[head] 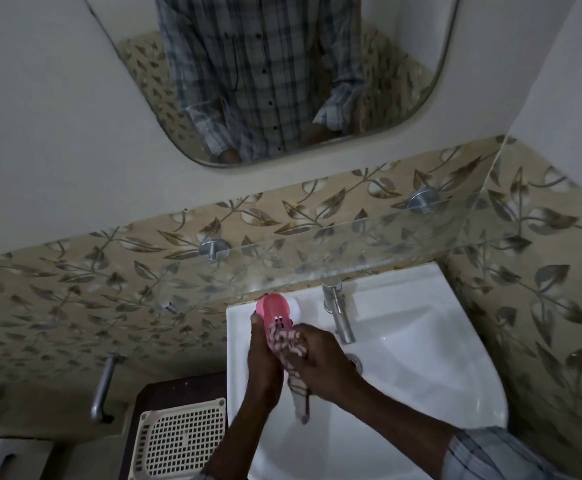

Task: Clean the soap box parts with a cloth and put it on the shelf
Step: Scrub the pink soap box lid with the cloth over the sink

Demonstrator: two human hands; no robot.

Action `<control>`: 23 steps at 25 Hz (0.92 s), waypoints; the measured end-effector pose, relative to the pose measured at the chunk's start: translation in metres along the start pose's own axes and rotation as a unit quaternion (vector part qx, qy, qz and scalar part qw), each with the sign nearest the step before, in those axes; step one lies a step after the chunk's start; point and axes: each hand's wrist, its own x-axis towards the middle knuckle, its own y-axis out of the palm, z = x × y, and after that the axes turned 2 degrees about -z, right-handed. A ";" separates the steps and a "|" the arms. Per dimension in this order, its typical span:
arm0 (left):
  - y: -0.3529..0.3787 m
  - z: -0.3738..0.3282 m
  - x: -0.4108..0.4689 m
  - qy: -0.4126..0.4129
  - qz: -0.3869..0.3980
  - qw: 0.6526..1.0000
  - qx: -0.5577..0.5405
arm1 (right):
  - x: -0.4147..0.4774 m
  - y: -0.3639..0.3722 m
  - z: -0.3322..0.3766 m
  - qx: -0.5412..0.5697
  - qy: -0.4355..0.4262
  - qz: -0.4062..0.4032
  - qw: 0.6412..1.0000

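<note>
Both grips are clamped: left hand [260, 362] on pink slotted plastic soap-box part [275, 308], right hand [320, 362] on checked pink-white cloth [298, 386].

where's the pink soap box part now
Head view: the pink soap box part is in the left hand over the sink's back-left rim, left of the tap.

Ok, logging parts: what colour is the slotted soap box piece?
Pink: the slotted plastic soap box piece, head view.

Both forearms reach forward, hands side by side: left hand [263, 358] grips the pink soap box part [273, 305], right hand [320, 362] curls round the cloth [299, 393].
</note>
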 end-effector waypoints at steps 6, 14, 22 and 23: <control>-0.005 0.019 -0.004 0.216 0.031 0.953 0.213 | 0.029 -0.010 0.037 0.166 0.207 -0.035 0.963; -0.016 -0.026 0.016 -0.223 0.067 0.962 -0.141 | 0.020 -0.036 -0.007 -0.123 -0.143 -0.036 0.981; -0.015 -0.033 0.012 -0.378 0.171 0.896 -0.160 | 0.000 -0.035 -0.045 -0.294 -0.373 0.176 0.862; -0.017 -0.031 0.010 -0.372 0.176 0.898 -0.154 | 0.008 -0.048 -0.045 -0.285 -0.389 0.196 0.854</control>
